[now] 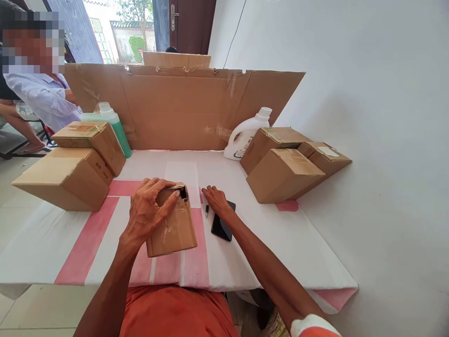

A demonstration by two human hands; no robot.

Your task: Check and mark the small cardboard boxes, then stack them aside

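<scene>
A small taped cardboard box point(174, 229) lies on the white and pink table cover point(87, 234) in front of me. My left hand point(147, 210) grips its far left end, fingers curled over the top edge. My right hand point(214, 199) rests flat on the table beside the box, over the upper end of a black phone point(221, 227). A pen point(206, 210) lies between the box and that hand, near its fingertips.
Two cardboard boxes point(70, 175) and a green bottle point(117, 126) stand at the left. Three boxes point(284, 173) and a white jug point(247, 133) stand at the right by the wall. A cardboard sheet point(175, 107) stands upright at the back. A person point(42, 98) sits at the far left.
</scene>
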